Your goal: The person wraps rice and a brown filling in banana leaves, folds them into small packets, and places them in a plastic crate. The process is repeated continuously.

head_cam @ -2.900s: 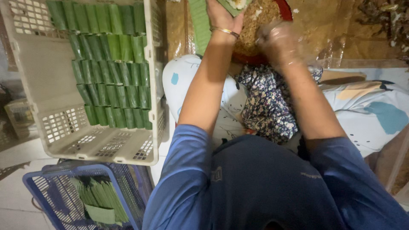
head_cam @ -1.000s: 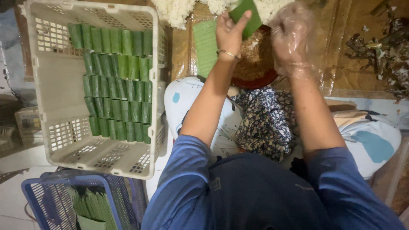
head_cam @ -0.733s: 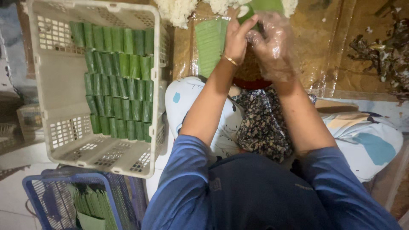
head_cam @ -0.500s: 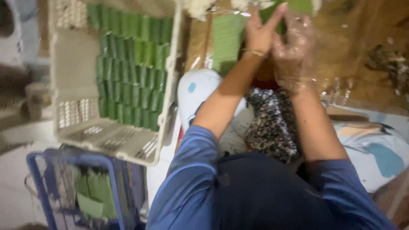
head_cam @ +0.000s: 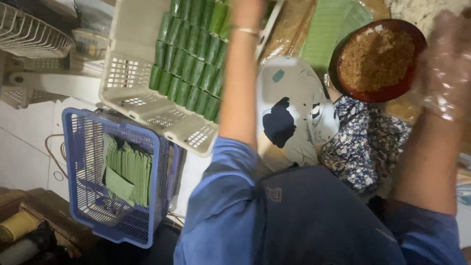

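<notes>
My left arm reaches up over the white crate (head_cam: 132,98), which holds rows of green leaf-wrapped rolls (head_cam: 189,64). My left hand (head_cam: 247,9) is blurred and cut off by the top edge, just above the rolls; a bangle sits on the wrist. What it holds is hidden. My right hand (head_cam: 447,64) wears a clear plastic glove and hovers, blurred, just right of a dark red bowl (head_cam: 343,81) of brown crumbly filling. Nothing shows clearly in its fingers.
A flat green leaf sheet (head_cam: 327,30) lies left of the bowl. A blue basket (head_cam: 81,186) with folded leaf strips (head_cam: 128,169) stands at lower left. A wire rack (head_cam: 29,34) is at top left. Patterned cloth (head_cam: 365,142) covers my lap.
Both hands were together over the bowl, on a green leaf piece. They have separated: the left has swung over to the crate of rolls, and the right stays by the bowl. The view has tilted.
</notes>
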`<control>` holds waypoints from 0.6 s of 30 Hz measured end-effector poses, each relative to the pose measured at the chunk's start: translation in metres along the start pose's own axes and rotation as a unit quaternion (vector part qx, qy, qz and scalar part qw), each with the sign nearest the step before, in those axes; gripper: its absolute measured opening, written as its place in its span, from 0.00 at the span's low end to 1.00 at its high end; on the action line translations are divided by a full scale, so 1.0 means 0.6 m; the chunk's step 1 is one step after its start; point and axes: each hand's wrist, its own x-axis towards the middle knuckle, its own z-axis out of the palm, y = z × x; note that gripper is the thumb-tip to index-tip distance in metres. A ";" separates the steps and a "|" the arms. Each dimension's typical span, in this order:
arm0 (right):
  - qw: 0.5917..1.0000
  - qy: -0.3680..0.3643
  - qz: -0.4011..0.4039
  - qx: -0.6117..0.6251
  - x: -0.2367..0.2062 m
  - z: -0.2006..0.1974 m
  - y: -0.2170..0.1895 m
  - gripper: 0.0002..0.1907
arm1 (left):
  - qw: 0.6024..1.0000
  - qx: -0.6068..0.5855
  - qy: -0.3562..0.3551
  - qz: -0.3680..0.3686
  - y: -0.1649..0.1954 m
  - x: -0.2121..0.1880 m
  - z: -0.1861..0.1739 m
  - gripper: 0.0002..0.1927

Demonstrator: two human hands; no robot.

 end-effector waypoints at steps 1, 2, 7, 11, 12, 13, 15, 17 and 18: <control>0.999 0.003 0.023 0.037 -0.002 -0.006 0.018 0.19 | 0.999 -0.022 0.034 -0.027 -0.027 0.031 -0.063 0.22; 0.995 0.012 0.047 0.084 -0.001 -0.011 0.038 0.18 | 0.996 -0.047 0.061 -0.052 -0.054 0.054 -0.112 0.23; 0.986 0.070 0.069 0.137 -0.027 -0.035 0.139 0.20 | 0.992 -0.060 0.103 -0.051 -0.161 0.080 -0.199 0.30; 0.980 0.080 -0.053 -0.177 -0.061 -0.078 0.190 0.19 | 0.978 0.115 0.128 0.118 -0.196 0.059 -0.171 0.35; 0.959 0.094 -0.045 -0.264 -0.062 -0.088 0.197 0.19 | 0.969 0.155 0.126 0.145 -0.198 0.055 -0.167 0.35; 0.944 0.106 -0.045 -0.310 -0.058 -0.095 0.202 0.18 | 0.969 0.194 0.095 0.121 -0.192 0.051 -0.164 0.37; 0.921 0.132 -0.050 -0.363 -0.040 -0.099 0.203 0.17 | 0.948 0.308 0.036 0.069 -0.162 0.049 -0.167 0.41; 0.947 0.142 0.074 -0.278 -0.004 -0.095 0.194 0.18 | 0.890 0.456 -0.018 0.011 -0.107 0.051 -0.183 0.45; 0.950 0.131 0.160 -0.236 0.018 -0.089 0.187 0.17 | 0.897 0.440 -0.006 0.047 -0.077 0.041 -0.184 0.49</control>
